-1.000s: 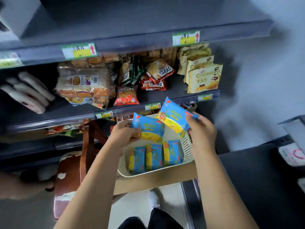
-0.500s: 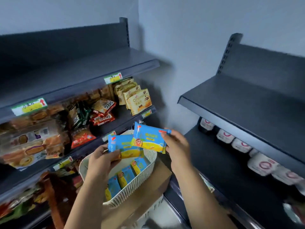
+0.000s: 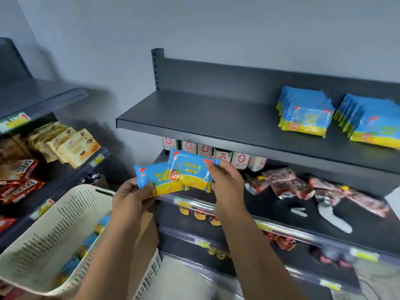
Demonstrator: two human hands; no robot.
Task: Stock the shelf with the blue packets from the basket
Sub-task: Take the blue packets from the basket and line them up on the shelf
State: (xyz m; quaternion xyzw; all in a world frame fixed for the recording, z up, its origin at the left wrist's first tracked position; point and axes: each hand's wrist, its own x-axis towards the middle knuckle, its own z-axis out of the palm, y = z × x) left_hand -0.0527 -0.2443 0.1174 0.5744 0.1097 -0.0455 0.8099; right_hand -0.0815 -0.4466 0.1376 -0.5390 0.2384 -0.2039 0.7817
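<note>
Far left: side rack with tan croissant packs leaning at its right end, red wrappers lower down.

Lower left corner: cream slotted basket, tilted in view. Loose blue packets lie along its right inside wall. A cardboard box sits just beside its right rim.

Centre: left hand raised above the basket's right rim, fingers curled round the lower left end of one blue packet. Right hand just beside it, pinching the right end of a second packet, which overlaps the first at its upper right. Both are in the air in front of the lower shelf's left end, below the top shelf's front edge.

Right: dark top shelf, left half bare. Near its right end, a row of blue packets standing on edge; a second row just beside, at the frame edge.

Below: white pouches along the back, reddish bags scattered.
</note>
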